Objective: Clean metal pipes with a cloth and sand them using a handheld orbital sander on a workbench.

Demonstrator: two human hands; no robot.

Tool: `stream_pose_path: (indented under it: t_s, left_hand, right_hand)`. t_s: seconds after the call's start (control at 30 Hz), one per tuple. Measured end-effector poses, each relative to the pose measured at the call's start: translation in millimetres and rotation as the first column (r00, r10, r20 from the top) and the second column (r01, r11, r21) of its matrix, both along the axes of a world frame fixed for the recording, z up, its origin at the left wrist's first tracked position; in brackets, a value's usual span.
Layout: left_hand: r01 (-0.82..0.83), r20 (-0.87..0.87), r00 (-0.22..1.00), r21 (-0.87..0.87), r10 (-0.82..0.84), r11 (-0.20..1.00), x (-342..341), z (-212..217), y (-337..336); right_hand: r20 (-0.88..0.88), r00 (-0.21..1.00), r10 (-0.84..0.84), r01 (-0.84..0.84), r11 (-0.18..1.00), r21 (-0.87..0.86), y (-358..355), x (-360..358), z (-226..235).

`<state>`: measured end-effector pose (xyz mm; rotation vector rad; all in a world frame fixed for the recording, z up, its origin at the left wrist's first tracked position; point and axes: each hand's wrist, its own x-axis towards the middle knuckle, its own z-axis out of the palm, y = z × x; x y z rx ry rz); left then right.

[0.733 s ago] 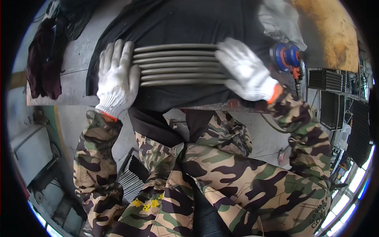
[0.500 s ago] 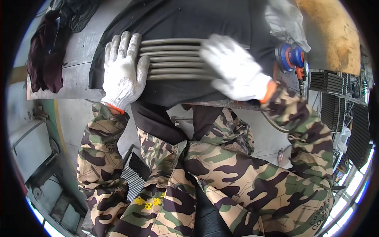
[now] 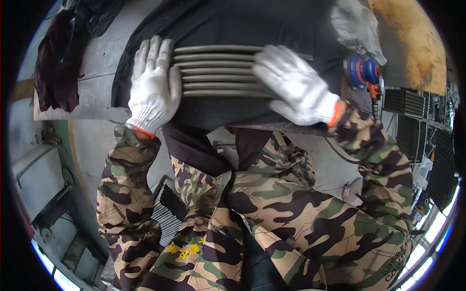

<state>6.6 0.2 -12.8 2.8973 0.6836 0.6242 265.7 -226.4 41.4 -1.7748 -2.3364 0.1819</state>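
Steadying a row of grey rods (image 3: 218,71) from both ends appears to be the step in hand. Rods lie side by side on black cloth (image 3: 242,22) draped over the desk (image 3: 104,60), between the two gloved hands. Left hand (image 3: 154,89): flat, fingers straight, thumb along the rod ends. Right hand (image 3: 297,86): flat and angled, fingers extended, thumb apart, slightly blurred, lying over the opposite ends. Neither pinches anything; pressure cannot be told.

Technique (judgement): brace the left palm as a stop, apply light even pressure from the right, keep the rods parallel and avoid rucking the cloth. A short grey end shows past the right hand's upper edge; check alignment there.

Markings: none readable on the rods. Camouflage clothing (image 3: 301,208) carries dark lettering and yellow characters, not transcribed. Any print on the blue round-headed tool (image 3: 359,71): too small.
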Motion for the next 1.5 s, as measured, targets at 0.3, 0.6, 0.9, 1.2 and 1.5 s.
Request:
stream_pose_path:
  t_s: [0.3,0.6,0.9,1.2,1.5]
  left_hand:
    - [-0.014,0.022,1.000,0.093,0.012,0.996,6.4,-11.3,12.7]
    - [-0.049,0.021,0.999,0.090,0.047,0.995,11.4,-17.2,12.4]
    - [-0.024,0.134,0.991,0.136,0.005,0.990,15.1,-27.6,20.5]
    - [0.009,0.044,0.999,0.137,-0.015,0.990,5.9,-18.3,13.3]
    - [-0.035,-0.089,0.996,-0.032,0.032,0.999,13.5,-25.6,5.9]
  right_hand:
    - [-0.044,0.999,0.019,-0.008,0.972,0.233,90.7,-81.6,-26.9]
    - [0.078,0.996,-0.040,0.038,0.999,0.027,-27.4,16.5,-12.4]
    - [0.180,0.956,-0.229,0.215,0.972,0.094,-83.2,28.7,32.7]
    - [0.038,0.986,-0.161,0.160,0.987,0.025,66.2,-73.7,-19.9]
    - [0.146,0.944,-0.297,0.265,0.943,0.204,14.7,9.8,-35.5]
